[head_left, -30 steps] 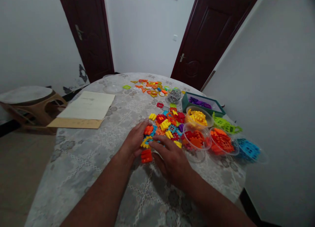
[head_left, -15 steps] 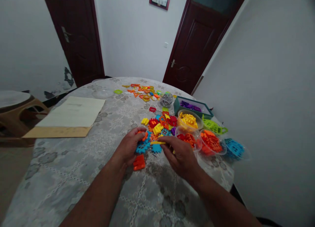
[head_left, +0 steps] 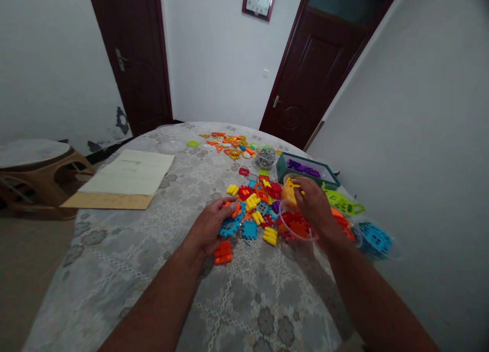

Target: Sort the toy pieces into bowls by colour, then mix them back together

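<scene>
A heap of plastic building pieces (head_left: 256, 201) in red, yellow, blue and orange lies on the round table (head_left: 164, 270). My left hand (head_left: 209, 224) rests at the heap's near left edge, thumb and fingers pinched on an orange piece (head_left: 235, 209). A second orange piece (head_left: 222, 252) lies just below that hand. My right hand (head_left: 312, 199) hovers over the clear bowl of yellow pieces (head_left: 289, 186), fingers curled; what they hold is hidden. A clear bowl of red pieces (head_left: 296, 224) sits right beneath the wrist.
To the right stand a bowl of orange pieces (head_left: 344, 224), a bowl of blue pieces (head_left: 374, 238), green pieces (head_left: 344, 201) and a teal box of purple pieces (head_left: 305, 167). More loose pieces (head_left: 229, 145) and a grey-filled bowl (head_left: 265, 157) lie further back. A paper on cardboard (head_left: 126, 179) lies left.
My right hand has left the heap, where it pinched a yellow piece, and moved right and away to the bowl of yellow pieces. My left hand has stayed on the orange piece.
</scene>
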{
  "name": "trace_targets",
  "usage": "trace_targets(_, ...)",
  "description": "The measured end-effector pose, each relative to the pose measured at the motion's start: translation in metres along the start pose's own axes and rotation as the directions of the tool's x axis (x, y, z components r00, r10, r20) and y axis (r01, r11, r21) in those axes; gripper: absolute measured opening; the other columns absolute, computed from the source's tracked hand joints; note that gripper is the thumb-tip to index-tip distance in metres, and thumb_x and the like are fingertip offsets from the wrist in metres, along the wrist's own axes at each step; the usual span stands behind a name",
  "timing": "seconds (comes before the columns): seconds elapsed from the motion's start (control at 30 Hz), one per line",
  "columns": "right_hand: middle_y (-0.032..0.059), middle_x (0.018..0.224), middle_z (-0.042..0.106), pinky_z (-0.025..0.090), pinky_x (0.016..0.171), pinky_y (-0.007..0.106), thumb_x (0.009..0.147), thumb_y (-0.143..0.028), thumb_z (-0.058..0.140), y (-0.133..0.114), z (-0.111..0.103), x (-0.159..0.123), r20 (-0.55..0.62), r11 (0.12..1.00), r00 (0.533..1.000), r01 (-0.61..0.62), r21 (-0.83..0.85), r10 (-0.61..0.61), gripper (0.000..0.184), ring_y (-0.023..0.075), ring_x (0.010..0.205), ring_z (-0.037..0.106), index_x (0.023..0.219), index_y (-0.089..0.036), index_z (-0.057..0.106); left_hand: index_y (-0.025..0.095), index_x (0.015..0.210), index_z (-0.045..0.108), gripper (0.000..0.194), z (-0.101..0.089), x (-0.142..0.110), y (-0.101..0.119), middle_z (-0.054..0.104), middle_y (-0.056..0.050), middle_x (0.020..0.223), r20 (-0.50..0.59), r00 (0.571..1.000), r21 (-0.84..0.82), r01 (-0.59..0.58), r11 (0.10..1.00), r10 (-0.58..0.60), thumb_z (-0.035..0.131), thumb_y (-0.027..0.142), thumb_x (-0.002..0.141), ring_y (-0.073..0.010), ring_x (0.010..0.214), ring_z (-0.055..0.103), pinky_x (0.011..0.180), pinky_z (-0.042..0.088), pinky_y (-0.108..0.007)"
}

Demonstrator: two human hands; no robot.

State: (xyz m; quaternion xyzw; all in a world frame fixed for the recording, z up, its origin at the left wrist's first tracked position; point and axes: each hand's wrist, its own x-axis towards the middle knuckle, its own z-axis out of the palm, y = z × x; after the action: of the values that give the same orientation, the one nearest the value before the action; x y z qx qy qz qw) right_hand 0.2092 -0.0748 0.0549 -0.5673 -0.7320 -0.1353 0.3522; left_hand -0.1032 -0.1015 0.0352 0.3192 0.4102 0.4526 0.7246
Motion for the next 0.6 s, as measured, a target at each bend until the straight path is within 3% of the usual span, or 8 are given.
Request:
trace_targets(0.1,0.0123,0.123,0.074,0.058,0.101,0.046,0.101,-0.026,0.059,-0.054,-0.004,-0.018,0.104,0.977,0.994,0.02,0.211,-0.043,0.022,0.0265,0.11,0.071,0.119,-0.021,0.071,0.017,0.122,0.071,0.045,0.0,0.0,-0.002,0.074,-0.005,0.086,0.04,0.999,-0.016,-0.012,1.0,0.012,0.083,0.029,0.08,-0.0133,0.061,0.066,0.056,0.057,-0.023)
trace_targets(0.2,0.0117,0.133,0.071,0.058,0.101,0.045,0.1,-0.029,0.066,-0.105,-0.004,-0.033,0.22,0.933,0.969,0.022,0.36,-0.108,0.036,0.0251,0.113,0.07,0.136,-0.024,0.063,0.017,0.124,0.069,0.05,-0.001,0.0,-0.004,0.077,-0.008,0.097,0.09,0.995,0.002,-0.04,0.999,0.039,0.085,0.034,0.079,-0.0159,0.071,0.07,0.063,0.058,-0.025)
trace_targets(0.27,0.0121,0.138,0.068,0.058,0.103,0.045,0.099,-0.029,0.069,-0.125,0.001,-0.039,0.253,0.907,0.957,0.022,0.421,-0.141,0.045,0.0256,0.118,0.068,0.143,-0.025,0.059,0.018,0.124,0.069,0.051,-0.003,0.001,-0.005,0.077,-0.007,0.099,0.126,0.99,0.013,-0.068,0.998,0.066,0.086,0.037,0.079,-0.016,0.075,0.071,0.066,0.057,-0.024)
trace_targets(0.43,0.0115,0.134,0.069,0.055,0.107,0.047,0.099,-0.027,0.069,-0.135,0.013,-0.042,0.257,0.89,0.953,0.029,0.455,-0.163,0.038,0.0261,0.124,0.066,0.137,-0.025,0.063,0.019,0.117,0.07,0.048,-0.005,0.003,-0.006,0.077,-0.006,0.098,0.145,0.984,0.019,-0.109,0.994,0.105,0.086,0.041,0.078,-0.0185,0.082,0.073,0.071,0.057,-0.026)
trace_targets(0.6,0.0122,0.132,0.071,0.054,0.109,0.049,0.099,-0.033,0.071,-0.122,-0.01,-0.046,0.17,0.932,0.98,0.038,0.359,-0.105,0.038,0.0273,0.124,0.066,0.135,-0.023,0.063,0.018,0.117,0.07,0.049,-0.001,0.0,0.0,0.078,-0.006,0.096,0.092,0.993,0.095,-0.081,0.992,0.073,0.086,0.041,0.077,-0.0183,0.073,0.072,0.062,0.057,-0.026)
